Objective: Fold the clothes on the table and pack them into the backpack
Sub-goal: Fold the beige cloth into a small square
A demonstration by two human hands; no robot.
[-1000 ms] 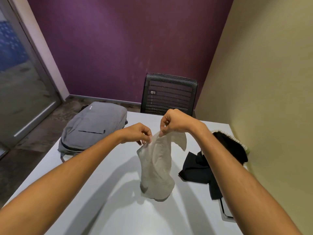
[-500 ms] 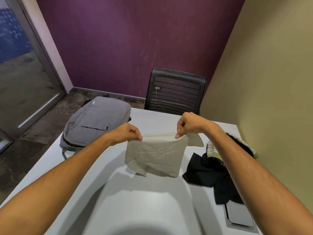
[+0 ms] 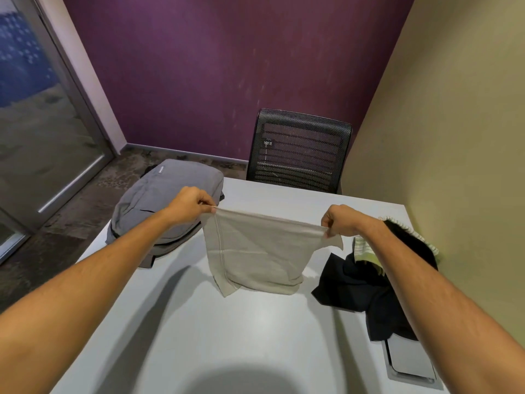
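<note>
Surface (image 3: pixel 255 331), pale grey and single, fills the lower view and carries everything. One black mesh chair (image 3: pixel 299 150) stands at its far edge against the purple wall. One grey backpack (image 3: pixel 159 211) lies flat on the far left corner, its long axis running from the near left toward the far right, zipped pocket side up. One heap of dark clothes (image 3: pixel 366 288) sits on the right side, with a green-and-white striped piece showing in it (how many garments make up the heap cannot be told). One recessed panel (image 3: pixel 412 365) sits in the surface just near of that heap.

One beige garment (image 3: pixel 255 251) hangs between two hands, at the middle of the surface between backpack and heap. Its top edge is stretched taut, the long axis running left to right and dipping slightly toward the right; the body drops down from that edge, and the bottom hem touches the surface. A stitched seam runs down its left side.

The left hand (image 3: pixel 190 204) has its grip closed, thumb and fingers pinching the left top corner. The right hand (image 3: pixel 341 221) is curled likewise, pinching the right top corner, a small flap of cloth poking out past it.
</note>
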